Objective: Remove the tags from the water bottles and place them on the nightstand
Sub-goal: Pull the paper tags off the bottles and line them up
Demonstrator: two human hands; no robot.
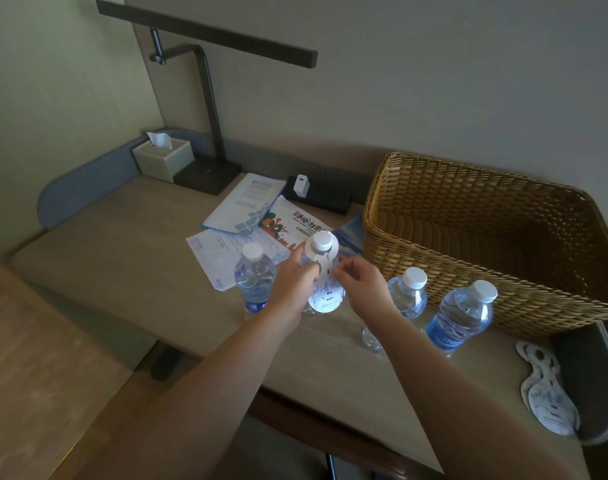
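Tagged bottle [321, 258] upright in left hand's [293, 282] grip, right hand [361, 282] loosely curled beside its tag [327, 296].

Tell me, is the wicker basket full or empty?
Empty, as far as shows: the wicker basket has a bare woven floor, though its near wall hides part of the inside.

Four water bottles [254, 280] stand in a row across mid-frame on the tabletop [122, 258], wicker basket [469, 237] at right, leaflets [247, 206] behind, removed tags [546, 393] lower right.
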